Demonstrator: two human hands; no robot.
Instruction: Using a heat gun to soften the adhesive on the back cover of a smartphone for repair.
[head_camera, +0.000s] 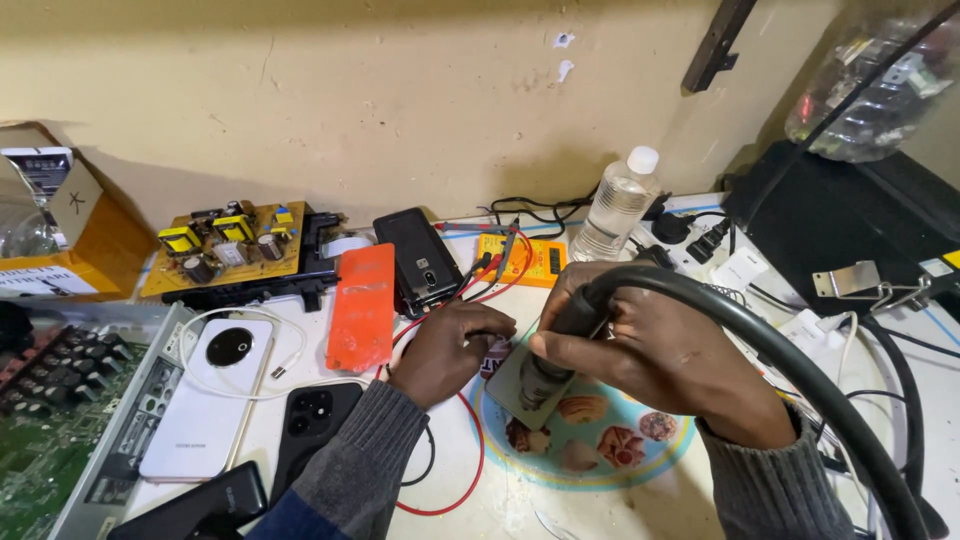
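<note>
My right hand (660, 350) grips a dark hot-air tool handle (560, 345) with a thick black hose (800, 360) curving off to the lower right. The nozzle points down at a grey phone (515, 392) lying on a round patterned mat (610, 440). My left hand (450, 348) rests on the phone's upper left edge, fingers curled onto it. Red wires (470, 440) loop around my left wrist.
An orange phone cover (362, 305), a black phone (418, 258), a yellow multimeter (520, 258), a water bottle (618, 205), a circuit board (225, 245), a white phone (208, 395), black phones (310, 420) and a power strip (700, 235) crowd the table.
</note>
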